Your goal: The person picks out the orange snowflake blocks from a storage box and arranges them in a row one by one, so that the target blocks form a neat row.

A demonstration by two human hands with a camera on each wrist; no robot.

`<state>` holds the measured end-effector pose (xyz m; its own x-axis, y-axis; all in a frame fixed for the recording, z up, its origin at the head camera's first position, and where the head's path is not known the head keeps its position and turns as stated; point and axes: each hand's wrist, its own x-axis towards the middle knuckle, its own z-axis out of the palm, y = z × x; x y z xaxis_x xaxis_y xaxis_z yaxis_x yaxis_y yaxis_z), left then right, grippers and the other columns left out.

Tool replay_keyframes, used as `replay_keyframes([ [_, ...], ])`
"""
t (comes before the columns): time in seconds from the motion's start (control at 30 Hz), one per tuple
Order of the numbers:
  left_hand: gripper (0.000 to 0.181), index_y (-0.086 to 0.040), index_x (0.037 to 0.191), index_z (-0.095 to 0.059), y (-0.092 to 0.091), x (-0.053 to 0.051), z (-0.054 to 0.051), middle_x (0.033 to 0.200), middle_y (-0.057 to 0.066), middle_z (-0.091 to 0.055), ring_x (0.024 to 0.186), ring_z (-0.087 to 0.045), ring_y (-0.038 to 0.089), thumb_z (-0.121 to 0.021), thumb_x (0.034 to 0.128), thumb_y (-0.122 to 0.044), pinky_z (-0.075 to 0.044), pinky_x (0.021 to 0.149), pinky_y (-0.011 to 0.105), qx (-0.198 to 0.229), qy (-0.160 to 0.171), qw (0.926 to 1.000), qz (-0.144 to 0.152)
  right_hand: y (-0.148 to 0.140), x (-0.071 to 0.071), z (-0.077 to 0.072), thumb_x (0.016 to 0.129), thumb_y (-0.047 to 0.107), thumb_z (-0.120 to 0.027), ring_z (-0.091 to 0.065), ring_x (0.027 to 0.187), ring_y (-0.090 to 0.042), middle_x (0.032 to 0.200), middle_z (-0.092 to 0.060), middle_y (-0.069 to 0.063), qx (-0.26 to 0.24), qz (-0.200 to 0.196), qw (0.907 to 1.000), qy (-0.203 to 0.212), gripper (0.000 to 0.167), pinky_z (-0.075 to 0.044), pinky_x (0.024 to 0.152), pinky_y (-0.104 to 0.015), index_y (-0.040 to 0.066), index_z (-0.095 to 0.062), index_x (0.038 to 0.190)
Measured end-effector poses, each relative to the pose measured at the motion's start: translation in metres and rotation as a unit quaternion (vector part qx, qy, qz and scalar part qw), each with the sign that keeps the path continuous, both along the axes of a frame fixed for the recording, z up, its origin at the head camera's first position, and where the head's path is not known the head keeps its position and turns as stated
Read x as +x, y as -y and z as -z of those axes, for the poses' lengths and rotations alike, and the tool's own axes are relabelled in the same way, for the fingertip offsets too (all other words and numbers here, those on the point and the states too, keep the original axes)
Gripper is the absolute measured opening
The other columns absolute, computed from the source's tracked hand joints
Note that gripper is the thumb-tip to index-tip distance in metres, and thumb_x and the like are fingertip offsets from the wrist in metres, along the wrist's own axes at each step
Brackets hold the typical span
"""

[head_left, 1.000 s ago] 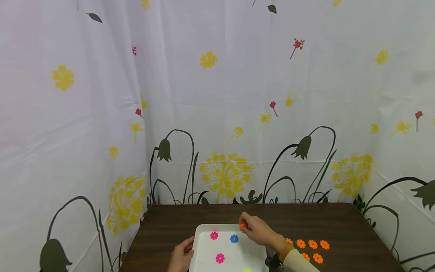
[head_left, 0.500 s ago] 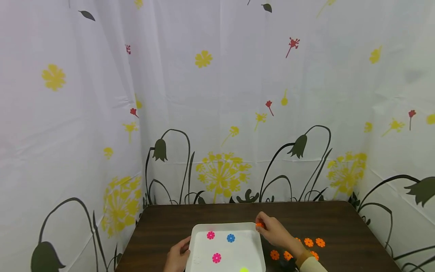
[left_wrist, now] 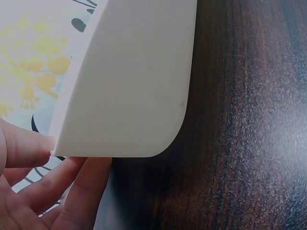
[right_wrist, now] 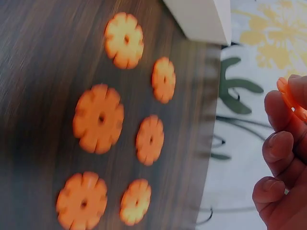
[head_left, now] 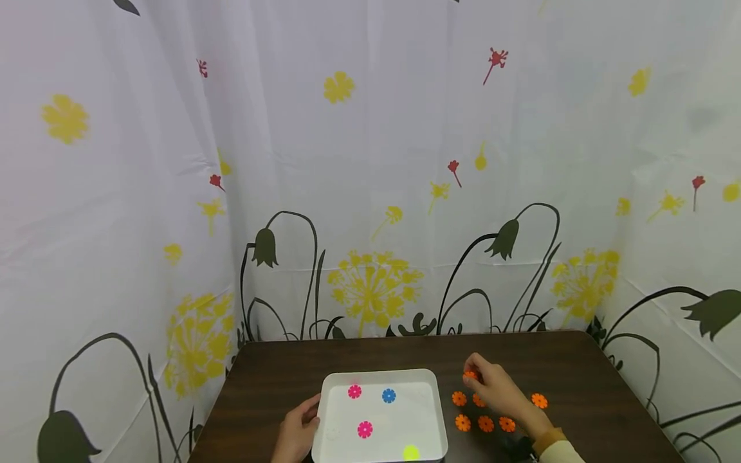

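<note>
A white rectangular tray (head_left: 405, 411) stands on the table, its left side held by my left hand (head_left: 296, 432). In the left wrist view the thumb (left_wrist: 29, 148) lies at the tray's rim and the fingers reach under its corner. Two pink flower-shaped discs (head_left: 365, 429), a blue one (head_left: 389, 395) and a yellow-green one (head_left: 411, 453) lie in the tray. To the tray's right, my right hand (head_left: 496, 389) pinches an orange flower-shaped disc (right_wrist: 290, 98) between thumb and fingertips, above the table. Several more orange discs (head_left: 485, 424) lie below that hand.
The dark wooden table (head_left: 278, 366) extends around the tray. A white curtain (head_left: 370, 161) with printed flowers hangs behind it and at both sides. One orange disc (head_left: 539, 400) lies right of my right forearm.
My right hand has moved right, from the tray's far right corner to above the orange discs, still pinching an orange disc. My left hand stays at the tray; the head view has shifted slightly.
</note>
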<state>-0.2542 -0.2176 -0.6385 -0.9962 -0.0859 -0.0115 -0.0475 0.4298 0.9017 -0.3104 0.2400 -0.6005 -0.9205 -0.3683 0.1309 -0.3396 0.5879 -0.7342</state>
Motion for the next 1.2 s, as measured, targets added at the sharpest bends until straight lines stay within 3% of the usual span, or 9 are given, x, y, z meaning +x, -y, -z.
replay_keyframes([
  [0.13, 0.049, 0.009, 0.141, -0.061, -0.001, -0.002, -0.001, 0.113, 0.03, -0.075, 0.1, -0.076, 0.037, -0.063, 0.0923, 0.011, -0.064, 0.073, 0.04, 0.001, 0.007, 1.0, 0.001, -0.02, 0.004, 0.001, 0.104, 0.019, -0.068, -0.05, 0.058, -0.005, 0.082, -0.065, -0.005, -0.004, 0.028, 0.9996, 0.0, 0.013, -0.045, 0.053, -0.026, 0.016, -0.056, 0.107],
  [0.3, 0.049, 0.008, 0.141, -0.062, 0.004, -0.002, -0.003, 0.115, 0.029, -0.075, 0.097, -0.077, 0.034, -0.062, 0.0916, 0.012, -0.064, 0.074, 0.04, -0.004, 0.025, 0.9993, -0.025, -0.033, 0.003, 0.001, 0.105, 0.021, -0.067, -0.055, 0.063, -0.007, 0.089, -0.069, -0.012, -0.008, 0.034, 0.9994, -0.003, 0.013, -0.048, 0.056, -0.028, 0.015, -0.056, 0.108],
  [0.43, 0.05, 0.009, 0.141, -0.061, 0.006, -0.003, -0.004, 0.116, 0.032, -0.074, 0.098, -0.077, 0.035, -0.062, 0.0912, 0.012, -0.064, 0.074, 0.04, -0.004, 0.026, 0.9993, -0.025, -0.044, 0.004, 0.002, 0.104, 0.018, -0.067, -0.059, 0.067, -0.009, 0.09, -0.069, -0.008, -0.007, 0.056, 0.9984, -0.006, 0.012, -0.049, 0.058, -0.028, 0.016, -0.056, 0.107],
  [0.63, 0.051, 0.007, 0.142, -0.061, 0.0, -0.004, -0.002, 0.116, 0.029, -0.075, 0.096, -0.077, 0.034, -0.063, 0.0913, 0.01, -0.064, 0.074, 0.041, -0.012, 0.038, 0.999, -0.017, -0.069, 0.018, 0.007, 0.103, 0.008, -0.067, -0.053, 0.061, -0.009, 0.085, -0.067, -0.011, -0.016, 0.094, 0.9954, 0.003, 0.012, -0.046, 0.054, -0.028, 0.011, -0.056, 0.107],
  [0.8, 0.05, 0.007, 0.141, -0.062, -0.002, -0.005, 0.0, 0.115, 0.028, -0.075, 0.094, -0.077, 0.032, -0.063, 0.0913, 0.01, -0.063, 0.073, 0.041, -0.013, 0.04, 0.999, -0.015, -0.081, 0.027, 0.009, 0.103, 0.009, -0.067, -0.06, 0.066, -0.017, 0.09, -0.068, -0.014, -0.025, 0.133, 0.9905, 0.027, 0.011, -0.048, 0.057, -0.028, 0.01, -0.057, 0.108],
  [1.2, 0.048, 0.008, 0.14, -0.062, -0.002, -0.005, -0.001, 0.114, 0.028, -0.075, 0.094, -0.077, 0.033, -0.063, 0.0914, 0.009, -0.063, 0.074, 0.042, -0.01, 0.047, 0.9988, -0.013, -0.103, 0.045, 0.017, 0.098, 0.005, -0.071, -0.055, 0.066, -0.006, 0.084, -0.068, 0.001, -0.012, 0.196, 0.9805, -0.005, 0.013, -0.044, 0.058, -0.027, 0.009, -0.061, 0.105],
])
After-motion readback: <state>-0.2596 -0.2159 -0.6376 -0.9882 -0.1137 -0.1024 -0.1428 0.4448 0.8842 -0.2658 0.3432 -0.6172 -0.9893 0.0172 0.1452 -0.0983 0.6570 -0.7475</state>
